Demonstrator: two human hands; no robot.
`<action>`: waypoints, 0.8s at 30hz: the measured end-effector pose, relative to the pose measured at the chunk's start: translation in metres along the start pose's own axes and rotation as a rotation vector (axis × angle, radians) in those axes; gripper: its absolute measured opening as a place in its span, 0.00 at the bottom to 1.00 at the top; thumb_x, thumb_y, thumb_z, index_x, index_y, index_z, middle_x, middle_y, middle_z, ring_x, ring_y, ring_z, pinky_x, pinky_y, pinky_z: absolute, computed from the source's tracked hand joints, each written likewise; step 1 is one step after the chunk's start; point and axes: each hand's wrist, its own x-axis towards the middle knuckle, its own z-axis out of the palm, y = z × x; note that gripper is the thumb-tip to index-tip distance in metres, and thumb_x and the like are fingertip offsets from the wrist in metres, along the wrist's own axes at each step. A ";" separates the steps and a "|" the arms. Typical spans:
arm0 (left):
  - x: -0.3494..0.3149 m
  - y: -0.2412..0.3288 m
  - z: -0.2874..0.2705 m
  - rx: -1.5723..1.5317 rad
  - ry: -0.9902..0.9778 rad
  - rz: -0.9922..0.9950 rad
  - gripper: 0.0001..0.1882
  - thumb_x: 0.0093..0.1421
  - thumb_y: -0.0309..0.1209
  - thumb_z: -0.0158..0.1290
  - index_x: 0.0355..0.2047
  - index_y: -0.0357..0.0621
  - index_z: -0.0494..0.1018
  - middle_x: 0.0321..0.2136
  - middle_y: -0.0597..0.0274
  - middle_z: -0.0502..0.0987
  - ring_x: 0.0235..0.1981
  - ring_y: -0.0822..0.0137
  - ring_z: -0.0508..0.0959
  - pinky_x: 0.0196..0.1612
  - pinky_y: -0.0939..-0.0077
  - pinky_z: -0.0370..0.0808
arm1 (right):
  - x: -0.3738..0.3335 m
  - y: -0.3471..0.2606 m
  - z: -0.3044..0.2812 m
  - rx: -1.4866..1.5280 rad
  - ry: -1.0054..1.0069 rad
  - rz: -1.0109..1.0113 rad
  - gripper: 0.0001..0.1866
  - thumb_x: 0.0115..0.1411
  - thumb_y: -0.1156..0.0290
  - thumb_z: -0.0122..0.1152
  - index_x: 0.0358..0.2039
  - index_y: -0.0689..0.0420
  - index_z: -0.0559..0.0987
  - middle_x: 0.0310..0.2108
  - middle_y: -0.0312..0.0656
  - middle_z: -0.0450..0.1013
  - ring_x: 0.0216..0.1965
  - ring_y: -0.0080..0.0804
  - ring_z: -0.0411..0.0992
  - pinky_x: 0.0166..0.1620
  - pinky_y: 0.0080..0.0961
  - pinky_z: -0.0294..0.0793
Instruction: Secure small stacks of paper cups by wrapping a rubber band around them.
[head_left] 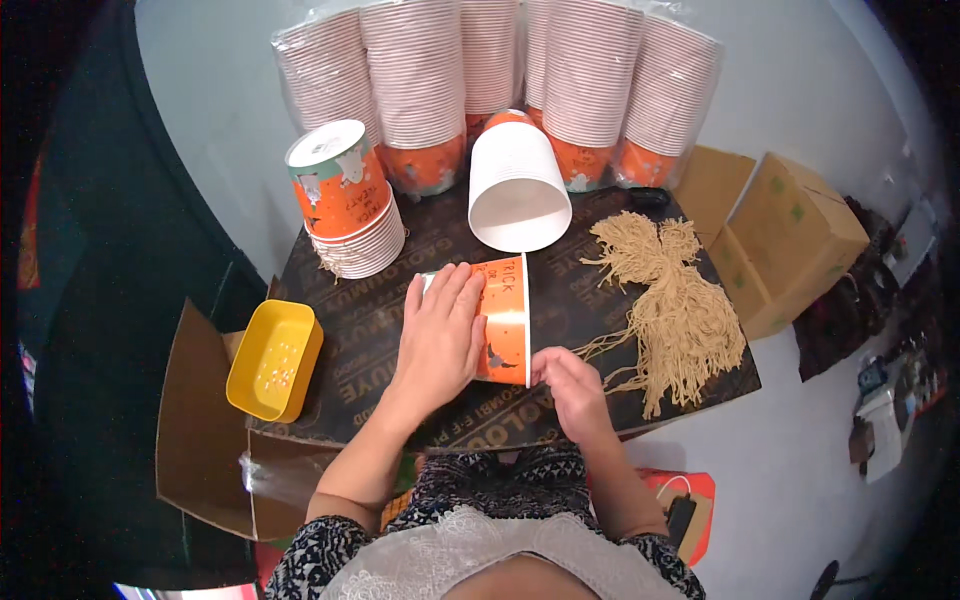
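An orange paper cup (507, 318) with a white rim and dark printed figures lies on its side at the middle of the black table. My left hand (443, 325) is laid over its curved side, fingers together, holding it. At the rim's near right edge, my right hand (572, 388) has thumb and fingers pinched together; what lies between them is too small to make out. Beside that hand, a bundle of tan cords (685, 335) trails loose strands toward my fingers. Beyond the held cup, a white cup-shaped stack (520, 185) lies with its mouth facing me.
At left stands an upside-down stack of orange cups (345, 205) with cords round its rims. A yellow tub (315, 345) with small pale bits sits at the left edge. Plastic-wrapped cup stacks (410, 85) line the back. Cardboard boxes (800, 235) flank the table (400, 410).
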 end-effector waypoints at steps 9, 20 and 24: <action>0.022 -0.010 0.010 0.023 -0.033 -0.045 0.21 0.63 0.31 0.48 0.54 0.33 0.69 0.54 0.44 0.72 0.58 0.48 0.69 0.63 0.47 0.59 | 0.005 0.007 0.002 0.020 0.017 0.016 0.08 0.65 0.75 0.50 0.42 0.63 0.75 0.37 0.32 0.72 0.38 0.16 0.68 0.44 0.15 0.65; 0.034 -0.020 0.017 -0.020 -0.015 -0.055 0.19 0.63 0.32 0.48 0.51 0.35 0.72 0.50 0.45 0.75 0.55 0.48 0.73 0.60 0.47 0.63 | 0.019 0.009 0.012 0.128 -0.002 -0.014 0.09 0.65 0.76 0.53 0.44 0.64 0.73 0.41 0.34 0.73 0.43 0.18 0.70 0.50 0.19 0.68; 0.036 -0.018 0.018 -0.029 -0.023 -0.068 0.18 0.63 0.32 0.48 0.51 0.35 0.72 0.50 0.44 0.76 0.55 0.48 0.73 0.60 0.48 0.63 | 0.023 0.014 0.013 0.196 0.005 -0.059 0.09 0.65 0.76 0.54 0.45 0.63 0.73 0.43 0.35 0.73 0.45 0.20 0.70 0.52 0.21 0.68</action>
